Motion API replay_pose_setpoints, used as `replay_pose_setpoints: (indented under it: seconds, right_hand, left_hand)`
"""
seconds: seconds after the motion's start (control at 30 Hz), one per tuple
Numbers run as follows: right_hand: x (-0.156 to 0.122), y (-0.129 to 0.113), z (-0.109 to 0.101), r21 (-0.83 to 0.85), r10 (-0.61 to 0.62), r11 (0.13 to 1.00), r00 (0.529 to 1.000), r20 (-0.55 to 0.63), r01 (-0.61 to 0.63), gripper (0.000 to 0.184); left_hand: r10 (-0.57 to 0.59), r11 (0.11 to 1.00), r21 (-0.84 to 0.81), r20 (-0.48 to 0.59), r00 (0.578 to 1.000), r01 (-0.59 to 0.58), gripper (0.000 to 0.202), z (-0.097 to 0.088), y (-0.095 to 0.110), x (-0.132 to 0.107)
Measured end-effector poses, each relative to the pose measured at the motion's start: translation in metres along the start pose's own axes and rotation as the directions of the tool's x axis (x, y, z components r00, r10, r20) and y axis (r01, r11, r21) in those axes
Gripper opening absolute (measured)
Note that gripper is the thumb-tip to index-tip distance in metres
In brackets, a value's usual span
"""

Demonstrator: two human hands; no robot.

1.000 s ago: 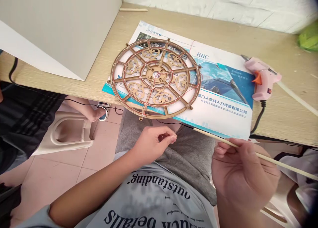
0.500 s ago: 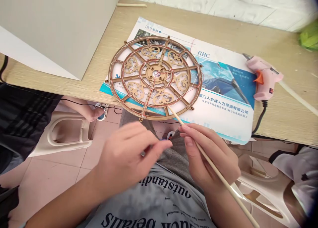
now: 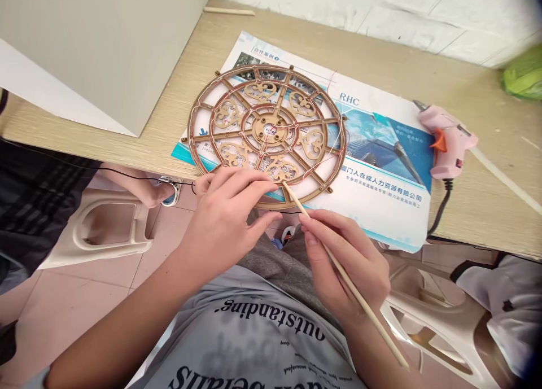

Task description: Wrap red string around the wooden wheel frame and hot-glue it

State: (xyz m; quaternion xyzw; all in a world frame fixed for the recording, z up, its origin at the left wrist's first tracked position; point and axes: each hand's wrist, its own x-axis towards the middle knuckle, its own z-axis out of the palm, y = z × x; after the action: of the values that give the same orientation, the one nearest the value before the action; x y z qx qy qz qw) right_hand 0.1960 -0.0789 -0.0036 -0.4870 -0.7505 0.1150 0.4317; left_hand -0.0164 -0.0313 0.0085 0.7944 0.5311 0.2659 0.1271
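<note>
- Bronze-coloured, the round openwork wheel point(image 3: 259, 130) is laid flat on a printed sheet point(image 3: 359, 214), its near rim hung out past the near edge of the table point(image 3: 355, 50).
- A pale stick point(image 3: 351, 284) is held like a pen by the right hand point(image 3: 353, 259), pinched between thumb and fingers, its tip at the wheel's near side.
- The wheel's near-left rim is partly covered by the left hand point(image 3: 224, 219), its fingers loosely bent and thumb well parted; whether the rim is gripped cannot be told.
- Red wire point(image 3: 333, 81) is strung along the ribs; it is judged to be pressed or guided by the stick, for which light pressure and a steadied wheel seem called for.
- The tip's contact is too small to be made out, and any wire beneath the left fingers is hidden.
- A green object point(image 3: 523, 75) at far right is cut off and cannot be identified.
</note>
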Motion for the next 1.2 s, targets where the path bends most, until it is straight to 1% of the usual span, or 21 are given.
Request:
replay_pose_setpoints:
  seconds: [0.1, 0.23, 0.33, 0.5, 0.6, 0.7, 0.83, 1.0, 1.13, 1.2]
  right_hand:
    - [0.000, -0.002, 0.001, -0.001, 0.003, 1.000, 1.000, 0.005, -0.003, 0.036]
    - [0.002, -0.010, 0.003, -0.024, 0.027, 0.999, 1.000, -0.014, -0.027, 0.030]
    - [0.006, -0.017, 0.001, -0.035, 0.066, 0.997, 0.998, -0.020, -0.067, 0.027]
    - [0.019, -0.027, -0.002, -0.062, 0.149, 0.987, 0.989, 0.012, -0.148, 0.021]
    - [0.027, -0.028, -0.002, -0.059, 0.182, 0.982, 0.983, 0.005, -0.181, 0.019]
    - [0.033, -0.030, -0.001, -0.113, 0.155, 0.982, 0.988, -0.003, -0.154, 0.012]
    - [0.033, -0.033, -0.002, -0.187, 0.125, 0.975, 0.992, 0.017, -0.120, 0.013]
    - [0.024, -0.034, -0.003, -0.186, 0.121, 0.977, 0.990, 0.070, -0.106, 0.016]
    - [0.020, -0.032, -0.002, -0.178, 0.090, 0.981, 0.995, 0.041, -0.082, 0.017]
    - [0.019, -0.032, -0.002, -0.159, 0.098, 0.983, 0.995, 0.030, -0.092, 0.018]
  left_hand:
    - [-0.006, 1.000, 0.010, 0.005, 1.000, 0.006, 0.024, 0.002, -0.002, 0.003]
    - [0.004, 1.000, 0.020, -0.007, 1.000, -0.004, 0.023, 0.003, -0.003, 0.004]
    - [0.009, 1.000, 0.013, -0.011, 1.000, -0.008, 0.025, 0.002, -0.004, 0.004]
    - [0.032, 0.999, -0.006, 0.008, 0.999, -0.032, 0.029, 0.000, -0.005, 0.006]
    - [0.044, 0.999, -0.028, 0.020, 0.999, -0.044, 0.026, -0.001, -0.007, 0.008]
    - [0.051, 0.998, -0.032, 0.019, 0.999, -0.050, 0.024, 0.000, -0.008, 0.009]
    - [0.057, 0.998, -0.039, 0.021, 0.998, -0.056, 0.024, 0.000, -0.010, 0.008]
    - [0.044, 0.998, -0.048, 0.035, 0.998, -0.042, 0.021, 0.000, -0.011, 0.007]
    - [0.059, 0.998, -0.024, 0.047, 0.997, -0.058, 0.019, -0.001, -0.011, 0.010]
    - [0.072, 0.997, -0.013, 0.050, 0.996, -0.071, 0.019, -0.001, -0.011, 0.011]
